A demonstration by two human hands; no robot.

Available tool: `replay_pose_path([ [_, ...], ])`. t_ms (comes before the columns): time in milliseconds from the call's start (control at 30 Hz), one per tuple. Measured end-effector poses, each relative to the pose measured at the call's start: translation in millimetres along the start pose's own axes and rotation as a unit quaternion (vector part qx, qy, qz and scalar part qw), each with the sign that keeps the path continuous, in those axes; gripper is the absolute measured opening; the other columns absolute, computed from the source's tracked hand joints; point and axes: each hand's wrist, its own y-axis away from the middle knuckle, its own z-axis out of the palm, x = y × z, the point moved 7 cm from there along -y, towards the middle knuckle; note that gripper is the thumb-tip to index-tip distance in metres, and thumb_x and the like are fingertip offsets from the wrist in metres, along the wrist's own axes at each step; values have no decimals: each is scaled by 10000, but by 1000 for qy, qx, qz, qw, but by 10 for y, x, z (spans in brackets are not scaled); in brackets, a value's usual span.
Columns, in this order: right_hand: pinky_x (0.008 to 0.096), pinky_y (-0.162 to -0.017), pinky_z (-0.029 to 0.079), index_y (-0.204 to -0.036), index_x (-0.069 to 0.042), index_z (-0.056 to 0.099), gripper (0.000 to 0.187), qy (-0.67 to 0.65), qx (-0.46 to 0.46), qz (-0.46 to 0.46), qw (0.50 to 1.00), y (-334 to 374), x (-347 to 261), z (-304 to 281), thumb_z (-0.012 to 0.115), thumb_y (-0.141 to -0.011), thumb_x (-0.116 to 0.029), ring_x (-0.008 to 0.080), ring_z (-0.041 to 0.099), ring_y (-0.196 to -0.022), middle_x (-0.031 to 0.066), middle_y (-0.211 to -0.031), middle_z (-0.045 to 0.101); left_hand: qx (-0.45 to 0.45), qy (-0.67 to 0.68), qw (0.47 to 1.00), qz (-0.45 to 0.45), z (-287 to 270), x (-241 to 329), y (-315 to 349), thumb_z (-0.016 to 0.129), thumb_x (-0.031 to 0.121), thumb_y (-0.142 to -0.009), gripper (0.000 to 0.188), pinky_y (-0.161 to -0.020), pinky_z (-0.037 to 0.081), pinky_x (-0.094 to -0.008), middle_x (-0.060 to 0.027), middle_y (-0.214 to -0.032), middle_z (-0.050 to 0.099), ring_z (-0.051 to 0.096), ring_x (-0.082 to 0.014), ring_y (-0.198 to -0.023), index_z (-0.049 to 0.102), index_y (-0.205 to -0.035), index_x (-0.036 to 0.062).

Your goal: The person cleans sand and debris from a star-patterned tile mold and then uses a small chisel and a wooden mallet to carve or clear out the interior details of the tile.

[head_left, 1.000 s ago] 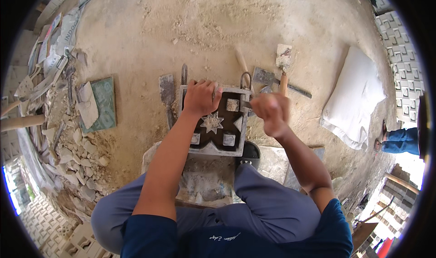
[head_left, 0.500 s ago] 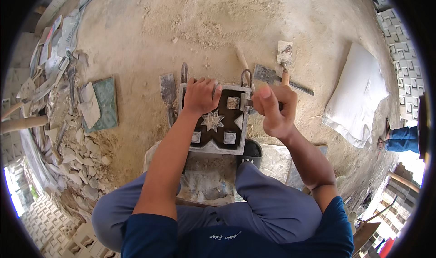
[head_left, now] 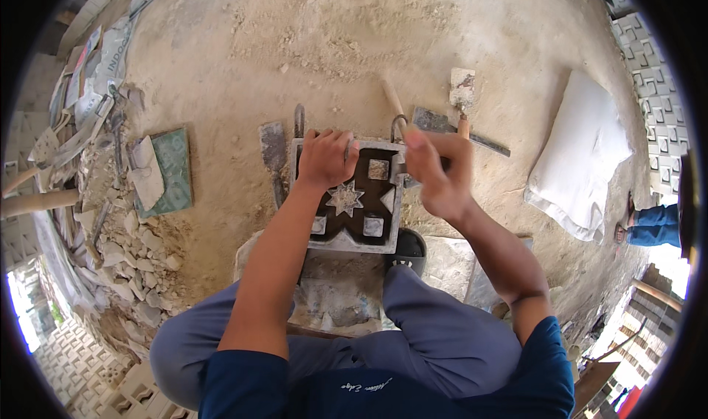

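Square grey metal tile mould with a dark inside, a pale star shape at its middle and small pale squares near its corners, lying on a pale slab between the knees, on sandy ground. Left hand laid over the mould's far left corner, fingers curled down on the rim, grasping it. Right hand just beside the mould's far right corner, clenched around something small and thin; what it is cannot be told. Flat metal scraper touching the mould's left side. Wooden-handled trowel and a dark flat metal blade just beyond the mould's right corner, near the right hand. Green square tile well to the mould's left, beside a heap of broken pale rubble. White sack well to the mould's right. Another person's blue-trousered leg farther right of the mould, past the sack.
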Motion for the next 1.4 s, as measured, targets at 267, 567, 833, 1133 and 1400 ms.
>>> replay_pose_path([
  [267,318,-463,237,-621,-6,441,471,-51,-13,-18,998,-22,140,-43,545,-1036,-202,69,293,-528,21,-531,349,-17,1,1000,-7,29,30,16,515,299,-934,254,-810,417,-451,-108,-812,684,651,-294,-827,629,-867,81],
  [567,311,-466,225,-623,-20,426,466,-113,-20,-47,992,61,133,-94,545,-1039,-196,62,299,-528,-6,-533,351,-18,1,1000,-5,48,43,-31,502,299,-935,270,-794,408,-452,-110,-806,679,653,-287,-834,632,-862,74],
  [833,314,-467,258,-651,6,456,445,-60,-54,-32,996,-70,146,-82,560,-1028,-206,68,316,-556,32,-546,352,-5,8,1000,-6,56,62,-42,507,299,-924,269,-800,413,-454,-116,-820,686,651,-292,-842,633,-855,71],
  [1133,319,-468,250,-663,6,455,453,-66,-35,-90,993,-21,-82,-76,540,-1037,-236,80,302,-543,9,-553,326,-25,3,1000,-8,21,20,-25,509,296,-922,263,-806,415,-453,-113,-825,689,654,-291,-847,635,-860,74],
  [1400,327,-464,268,-662,8,462,435,-39,-64,-106,992,7,-134,27,540,-1031,-210,87,312,-532,58,-544,348,-26,3,1000,-13,3,-1,11,521,270,-922,247,-819,431,-448,-114,-879,702,662,-305,-881,651,-929,60],
])
